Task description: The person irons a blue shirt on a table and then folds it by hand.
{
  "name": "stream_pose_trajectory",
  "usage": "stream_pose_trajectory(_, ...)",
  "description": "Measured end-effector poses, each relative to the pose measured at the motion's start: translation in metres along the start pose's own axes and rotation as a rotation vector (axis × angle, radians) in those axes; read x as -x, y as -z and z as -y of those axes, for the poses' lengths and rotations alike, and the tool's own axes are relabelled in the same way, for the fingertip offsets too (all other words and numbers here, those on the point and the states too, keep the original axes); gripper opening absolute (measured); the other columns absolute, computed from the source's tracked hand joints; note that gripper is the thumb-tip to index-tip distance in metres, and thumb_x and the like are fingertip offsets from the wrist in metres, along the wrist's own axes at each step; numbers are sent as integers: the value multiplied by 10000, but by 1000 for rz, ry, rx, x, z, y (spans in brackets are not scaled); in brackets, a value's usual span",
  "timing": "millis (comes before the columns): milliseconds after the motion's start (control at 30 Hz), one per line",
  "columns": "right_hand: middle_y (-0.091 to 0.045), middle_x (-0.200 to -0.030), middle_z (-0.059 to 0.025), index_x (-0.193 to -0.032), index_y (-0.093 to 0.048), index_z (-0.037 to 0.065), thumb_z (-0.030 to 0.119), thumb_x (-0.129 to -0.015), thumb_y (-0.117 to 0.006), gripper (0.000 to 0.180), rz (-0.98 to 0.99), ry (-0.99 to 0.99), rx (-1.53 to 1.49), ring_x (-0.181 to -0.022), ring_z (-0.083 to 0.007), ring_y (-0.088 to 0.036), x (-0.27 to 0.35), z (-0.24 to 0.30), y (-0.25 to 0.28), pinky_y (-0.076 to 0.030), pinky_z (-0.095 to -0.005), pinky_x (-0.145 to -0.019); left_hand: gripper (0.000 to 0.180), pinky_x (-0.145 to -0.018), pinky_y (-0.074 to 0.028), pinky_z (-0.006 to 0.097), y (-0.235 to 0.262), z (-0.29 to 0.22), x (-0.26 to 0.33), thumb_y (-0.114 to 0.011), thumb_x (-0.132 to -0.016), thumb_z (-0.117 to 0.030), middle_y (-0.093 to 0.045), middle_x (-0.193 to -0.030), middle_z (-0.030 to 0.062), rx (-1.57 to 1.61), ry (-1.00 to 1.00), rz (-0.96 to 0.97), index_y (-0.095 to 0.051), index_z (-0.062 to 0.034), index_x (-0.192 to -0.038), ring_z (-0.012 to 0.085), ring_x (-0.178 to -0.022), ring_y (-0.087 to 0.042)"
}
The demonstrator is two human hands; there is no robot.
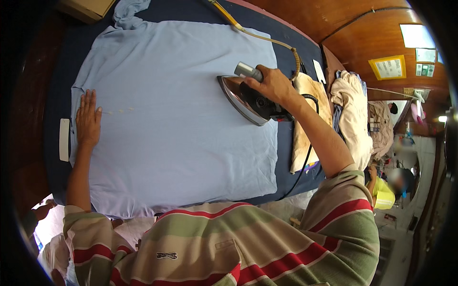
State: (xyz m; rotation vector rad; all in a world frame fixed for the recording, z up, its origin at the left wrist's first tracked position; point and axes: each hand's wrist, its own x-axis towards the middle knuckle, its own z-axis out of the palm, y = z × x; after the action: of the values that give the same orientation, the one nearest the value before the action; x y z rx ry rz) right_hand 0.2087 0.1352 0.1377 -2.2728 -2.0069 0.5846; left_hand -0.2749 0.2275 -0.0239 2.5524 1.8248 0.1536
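A light blue T-shirt (176, 109) lies spread flat on a dark blue padded ironing table (57, 62). My right hand (274, 85) grips the black handle of a steel-soled iron (248, 100), which rests on the shirt's right side. My left hand (88, 119) lies flat, fingers together, pressing the shirt's left edge. A faint row of small yellowish marks runs on the cloth just right of that hand.
The iron's yellow braided cord (267, 38) runs over the table's far side. A stained beige cloth (310, 119) lies right of the shirt, with folded garments (353, 114) stacked beyond it. A white strip (64, 139) sits at the left edge. Another person in yellow (384, 190) works at lower right.
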Motion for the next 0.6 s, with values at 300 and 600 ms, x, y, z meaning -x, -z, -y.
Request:
stream_pose_trajectory(300, -629, -718, -224, -939, -597, 5, 504, -801, -563, 519, 117, 291, 107, -700, -382, -622, -14, 62, -15, -493, -428, -654, 505, -1122, -145, 430, -4, 7, -2, -248, -975, -366, -193, -1510, 35, -28, -2, -21, -190, -225, -1457, 237, -1395, -151)
stream_pose_trajectory(600, -640, -776, -226, -941, -609, 4, 526, -806, -544, 543, -71, -199, 24, -775, -387, -628, 32, -19, -9, -491, -441, -703, 501, -1120, -159, 413, -9, 4, -2, -269, -979, -358, -189, -1511, 14, -81, -5, -22, -193, -226, -1456, 227, -1396, -150)
